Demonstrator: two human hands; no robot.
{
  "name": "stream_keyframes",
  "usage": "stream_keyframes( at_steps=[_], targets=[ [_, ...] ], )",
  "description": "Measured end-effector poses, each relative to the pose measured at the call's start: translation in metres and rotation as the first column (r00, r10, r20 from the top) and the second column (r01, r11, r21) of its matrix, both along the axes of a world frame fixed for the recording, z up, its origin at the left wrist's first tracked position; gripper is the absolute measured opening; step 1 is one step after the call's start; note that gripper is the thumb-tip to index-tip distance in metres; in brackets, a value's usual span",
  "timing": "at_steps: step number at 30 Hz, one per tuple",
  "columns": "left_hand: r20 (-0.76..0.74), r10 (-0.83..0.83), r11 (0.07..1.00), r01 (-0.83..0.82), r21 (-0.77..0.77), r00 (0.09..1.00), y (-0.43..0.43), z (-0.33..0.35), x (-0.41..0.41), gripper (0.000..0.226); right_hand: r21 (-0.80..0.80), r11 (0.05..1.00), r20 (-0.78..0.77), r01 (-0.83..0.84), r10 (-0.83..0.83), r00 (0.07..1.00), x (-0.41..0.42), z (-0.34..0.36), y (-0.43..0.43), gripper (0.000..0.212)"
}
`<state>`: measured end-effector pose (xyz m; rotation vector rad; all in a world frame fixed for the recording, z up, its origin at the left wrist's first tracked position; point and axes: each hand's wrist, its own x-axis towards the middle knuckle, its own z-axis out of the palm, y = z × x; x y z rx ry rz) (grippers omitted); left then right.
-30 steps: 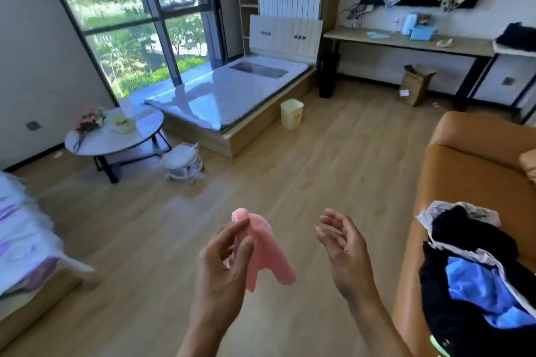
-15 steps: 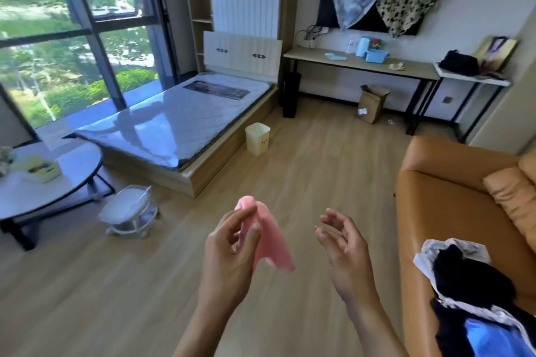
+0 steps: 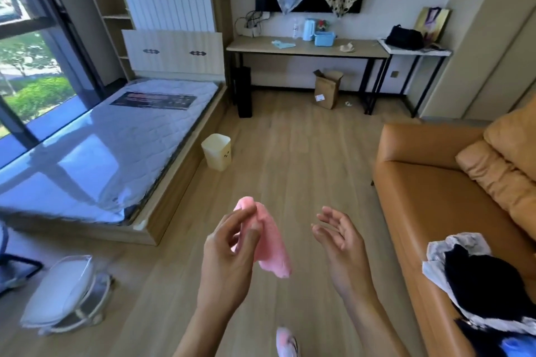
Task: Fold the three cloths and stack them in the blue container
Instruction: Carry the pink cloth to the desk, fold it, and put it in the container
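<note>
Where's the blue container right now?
Head view, upper centre: the blue container sits on the long desk against the far wall, just right of a pale blue jug.

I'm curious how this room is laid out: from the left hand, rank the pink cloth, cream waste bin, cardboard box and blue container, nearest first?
1. pink cloth: pinched in the left hand itself.
2. cream waste bin: on the floor beside the bed.
3. cardboard box: on the floor under the desk.
4. blue container: on the desk, farthest back.
</note>
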<state>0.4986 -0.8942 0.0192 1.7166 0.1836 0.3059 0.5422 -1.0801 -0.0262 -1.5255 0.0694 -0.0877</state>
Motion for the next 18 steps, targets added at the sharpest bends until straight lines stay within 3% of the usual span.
stream_keyframes(
  at_steps=[10,18],
  targets=[
    [0.016,0.014,0.997,-0.015,0.071,1.000,0.009,-0.001,0.259,0.029,0.002,1.000,0.035,0.013,-0.013,0.999,0.282,-0.001,0.004,0.029],
    [0.028,0.060,0.996,-0.061,0.059,0.998,0.009,0.016,0.454,0.028,-0.117,0.993,0.016,-0.032,0.034,0.999,0.466,0.017,0.002,0.031]
  ],
)
